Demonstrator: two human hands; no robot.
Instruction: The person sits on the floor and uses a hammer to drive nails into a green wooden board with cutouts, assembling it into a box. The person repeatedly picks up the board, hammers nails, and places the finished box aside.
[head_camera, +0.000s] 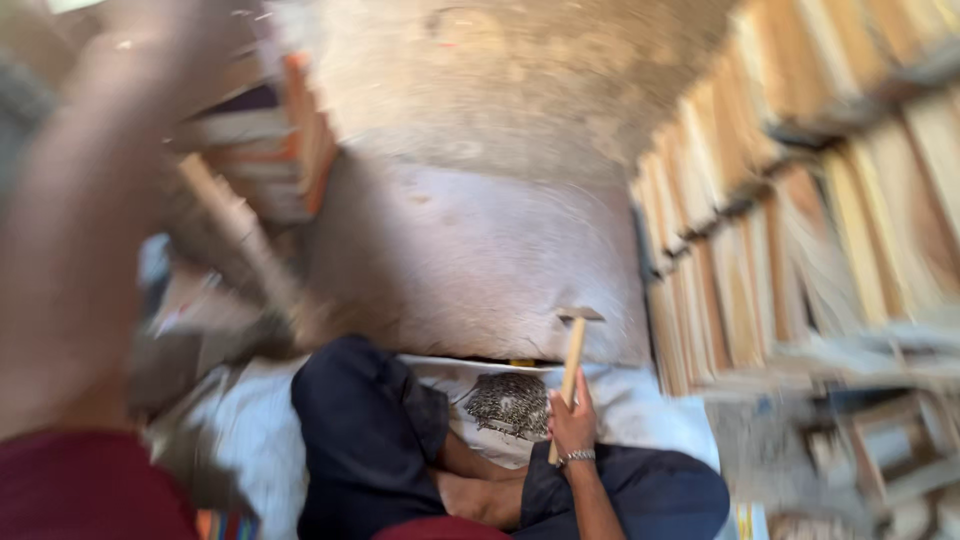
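I sit cross-legged in dark trousers (365, 430) on a white sheet (640, 410). My right hand (572, 425), with a metal bracelet at the wrist, grips the wooden handle of a hammer (574, 350) held upright, head at the top. Just left of that hand, a heap of small dark nails (508, 403) lies on the sheet. My left arm (90, 230) is raised close to the camera at the left and is heavily blurred. Its hand (150, 45) reaches the top left, and I cannot tell whether it holds anything.
Stacks of thin wooden boards (800, 220) stand along the right side. Another pile of flat pieces (285, 140) sits at the back left, with a wooden stick (240, 235) leaning in front of it. A worn stone floor (480, 250) lies ahead.
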